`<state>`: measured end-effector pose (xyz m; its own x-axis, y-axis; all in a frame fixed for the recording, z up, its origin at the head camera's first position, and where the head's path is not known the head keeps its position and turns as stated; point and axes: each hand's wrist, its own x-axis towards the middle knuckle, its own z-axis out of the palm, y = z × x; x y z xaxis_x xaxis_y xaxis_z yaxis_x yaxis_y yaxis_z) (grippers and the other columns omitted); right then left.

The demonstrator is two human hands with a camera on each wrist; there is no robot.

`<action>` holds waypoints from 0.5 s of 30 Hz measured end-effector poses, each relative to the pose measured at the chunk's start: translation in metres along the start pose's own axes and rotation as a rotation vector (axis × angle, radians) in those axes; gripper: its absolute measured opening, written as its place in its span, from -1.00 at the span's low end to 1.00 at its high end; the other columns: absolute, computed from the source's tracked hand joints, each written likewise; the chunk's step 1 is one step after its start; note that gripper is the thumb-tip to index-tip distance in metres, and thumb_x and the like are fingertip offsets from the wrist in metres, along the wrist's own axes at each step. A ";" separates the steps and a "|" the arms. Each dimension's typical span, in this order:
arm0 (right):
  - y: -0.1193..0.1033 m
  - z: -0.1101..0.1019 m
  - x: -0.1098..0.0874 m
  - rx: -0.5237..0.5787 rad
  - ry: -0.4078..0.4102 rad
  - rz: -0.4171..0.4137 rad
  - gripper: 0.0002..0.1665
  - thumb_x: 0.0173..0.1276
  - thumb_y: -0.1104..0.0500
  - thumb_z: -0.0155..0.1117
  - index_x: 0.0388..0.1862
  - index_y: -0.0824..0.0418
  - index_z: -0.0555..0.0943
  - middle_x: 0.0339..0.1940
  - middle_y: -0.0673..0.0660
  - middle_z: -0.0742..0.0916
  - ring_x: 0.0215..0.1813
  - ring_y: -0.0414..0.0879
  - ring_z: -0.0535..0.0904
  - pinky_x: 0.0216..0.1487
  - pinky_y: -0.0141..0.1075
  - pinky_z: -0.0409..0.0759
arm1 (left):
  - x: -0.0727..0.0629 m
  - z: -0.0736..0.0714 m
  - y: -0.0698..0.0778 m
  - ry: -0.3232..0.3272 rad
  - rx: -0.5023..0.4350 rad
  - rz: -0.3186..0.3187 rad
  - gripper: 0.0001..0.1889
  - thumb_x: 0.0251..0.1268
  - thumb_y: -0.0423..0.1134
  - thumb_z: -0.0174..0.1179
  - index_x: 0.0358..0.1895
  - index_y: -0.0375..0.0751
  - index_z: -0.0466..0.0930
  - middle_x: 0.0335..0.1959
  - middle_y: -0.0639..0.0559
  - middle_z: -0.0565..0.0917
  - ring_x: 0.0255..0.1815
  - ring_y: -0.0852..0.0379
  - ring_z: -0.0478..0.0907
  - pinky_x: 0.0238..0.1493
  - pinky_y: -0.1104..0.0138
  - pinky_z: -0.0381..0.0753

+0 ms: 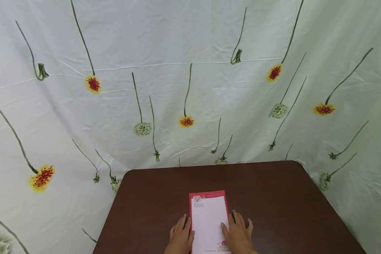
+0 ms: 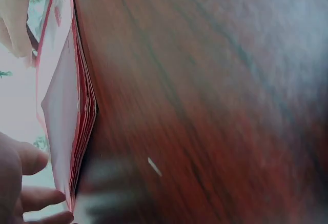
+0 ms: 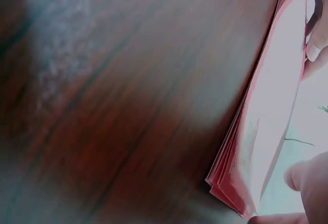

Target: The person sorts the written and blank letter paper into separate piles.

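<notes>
A thin stack of red-bordered printed paper point(image 1: 207, 224) lies upright in the head view, its pale top sheet carrying small flowers and text. Along its left edge rests my left hand point(image 1: 180, 236), fingers fairly straight and pointing forward, thumb at the border. My right hand point(image 1: 239, 233) lies at the right edge with its fingers spread and its thumb over the top sheet. In the left wrist view, the fingertips point(image 2: 43, 198) meet one end of the stack point(image 2: 64, 111), whose layers bow apart. From the right wrist, several red-edged layers point(image 3: 230, 167) fan slightly at a corner.
The dark brown wooden table point(image 1: 152, 197) has rounded far corners. Behind and around it hangs a pale cloth point(image 1: 165, 42) printed with yellow-red flowers and green stems, creased in places.
</notes>
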<state>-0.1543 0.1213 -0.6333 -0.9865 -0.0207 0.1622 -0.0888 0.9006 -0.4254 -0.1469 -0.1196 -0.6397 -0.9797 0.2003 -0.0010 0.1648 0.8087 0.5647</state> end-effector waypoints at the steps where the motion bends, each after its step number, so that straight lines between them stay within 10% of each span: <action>1: 0.000 0.001 0.000 0.002 0.030 -0.005 -0.42 0.49 -0.05 0.33 0.24 0.38 0.65 0.37 0.37 0.61 0.39 0.29 0.52 0.36 0.44 0.14 | 0.000 0.000 0.001 0.016 0.001 -0.009 -0.44 0.53 -0.15 0.23 0.41 -0.48 0.47 0.44 -0.38 0.42 0.39 -0.42 0.39 0.29 -0.35 0.31; 7: -0.003 0.002 0.007 0.046 0.189 -0.010 -0.78 0.42 0.11 0.44 -0.08 0.23 0.75 -0.02 0.17 0.72 0.04 0.15 0.64 0.22 0.30 0.27 | 0.002 0.000 0.003 0.070 -0.040 -0.044 -0.50 0.45 -0.18 0.32 0.36 -0.32 0.56 -0.01 -0.03 0.53 -0.05 -0.08 0.43 -0.08 0.06 0.34; 15: -0.010 -0.004 0.018 0.114 0.225 0.034 -0.88 0.36 0.18 0.45 -0.36 0.12 0.67 -0.36 0.06 0.67 -0.20 0.09 0.61 -0.01 0.15 0.29 | 0.005 0.000 -0.001 0.142 -0.210 -0.068 -0.60 0.40 -0.33 0.25 0.27 -0.27 0.60 -0.32 0.22 0.58 -0.27 0.21 0.49 -0.17 0.14 0.24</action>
<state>-0.1709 0.1132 -0.6228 -0.9349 0.1174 0.3349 -0.0836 0.8443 -0.5293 -0.1515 -0.1195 -0.6400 -0.9963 0.0582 0.0626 0.0855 0.6821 0.7263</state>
